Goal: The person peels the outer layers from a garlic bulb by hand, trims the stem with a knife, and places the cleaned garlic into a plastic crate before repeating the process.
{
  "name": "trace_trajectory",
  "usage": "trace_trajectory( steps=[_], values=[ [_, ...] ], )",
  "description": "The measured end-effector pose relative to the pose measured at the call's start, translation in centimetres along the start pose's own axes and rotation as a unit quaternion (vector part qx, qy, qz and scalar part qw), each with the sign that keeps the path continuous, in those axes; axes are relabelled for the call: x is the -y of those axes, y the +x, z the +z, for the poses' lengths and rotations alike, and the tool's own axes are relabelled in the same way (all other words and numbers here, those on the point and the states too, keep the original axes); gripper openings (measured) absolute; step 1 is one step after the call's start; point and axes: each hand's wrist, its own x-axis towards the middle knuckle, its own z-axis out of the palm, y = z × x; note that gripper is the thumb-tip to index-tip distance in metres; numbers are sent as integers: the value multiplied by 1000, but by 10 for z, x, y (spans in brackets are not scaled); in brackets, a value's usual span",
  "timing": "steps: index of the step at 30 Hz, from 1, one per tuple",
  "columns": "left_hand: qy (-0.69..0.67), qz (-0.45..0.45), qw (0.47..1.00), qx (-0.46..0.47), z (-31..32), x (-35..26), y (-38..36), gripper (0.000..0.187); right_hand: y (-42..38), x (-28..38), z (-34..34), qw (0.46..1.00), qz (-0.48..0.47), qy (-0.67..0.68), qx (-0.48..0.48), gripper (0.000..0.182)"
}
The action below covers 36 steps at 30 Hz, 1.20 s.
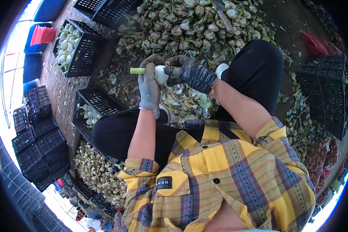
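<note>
Head view: The left hand point(149, 91), gloved, has its grip closed around a white bulb point(161, 75), whose green stem point(137, 71) sticks out to the left. The gloved right hand point(193, 75) has its fingers bent against the bulb's right side; I cannot tell whether its grip also holds something small. The bulb sits between the two hands, over the loose skins point(189, 101) on the ground. On the far side is a heap of bulbs point(178, 29) with a long narrow tool point(225, 21) lying on it; to the left stands a black crate point(85, 58) of pale bulbs.

To work well here, the left hand should probably carry the bulb's weight, snug but not squeezing, while the right presses lightly with its fingertips. Too hard a push could bruise the bulb or make it slip.
</note>
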Motion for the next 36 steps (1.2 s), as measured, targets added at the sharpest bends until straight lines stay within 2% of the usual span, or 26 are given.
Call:
trace_trajectory(
  steps=[1,2,4,7,11,12,15,18,20,23,24,25,26,29,30,33,36],
  values=[
    [8,16,1000,0,1,1,-1,39,1,-5,0,999,-29,-17,5,23],
    [21,-3,999,-29,2,1,-3,38,5,-6,-6,992,-51,-117,5,24],
    [45,-41,995,-85,4,-1,-5,34,10,-13,-12,982,-83,-171,-6,21],
    [46,-87,990,-100,3,4,-3,38,14,-18,-14,973,-91,-207,-51,19],
    [-89,-76,989,-94,-3,14,6,31,14,-7,-15,947,-94,-277,-133,22],
    [-117,-74,987,-87,-3,14,7,30,15,-7,-15,946,-87,-264,-167,21],
    [-187,-92,976,-69,-8,10,10,30,13,-8,-12,956,-115,-103,-249,16],
    [-224,-91,968,-72,-7,0,7,33,27,-19,-32,964,-121,-150,-184,26],
    [-227,-68,969,-64,-11,3,9,36,34,-29,-41,921,-136,-363,-47,23],
    [-152,-26,987,-41,-12,5,8,34,14,-9,-17,940,-54,-335,29,33],
    [-126,-13,991,-34,-9,3,5,33,5,2,-4,978,35,-203,23,36],
    [-100,0,995,-26,-3,-2,2,32,0,6,3,990,122,-65,15,38],
    [-74,14,997,-17,1,-4,0,32,0,0,4,995,57,-78,34,40],
    [79,79,994,-6,1,4,2,35,-13,18,15,992,81,-89,33,36],
    [47,48,998,-1,-2,8,3,41,0,-1,3,996,67,-52,33,29],
    [32,24,999,-14,-1,11,3,46,2,-4,-4,993,11,-120,-17,24],
    [58,26,997,-37,-3,22,6,51,-1,-3,-6,974,-9,-226,-17,20]
  ],
)
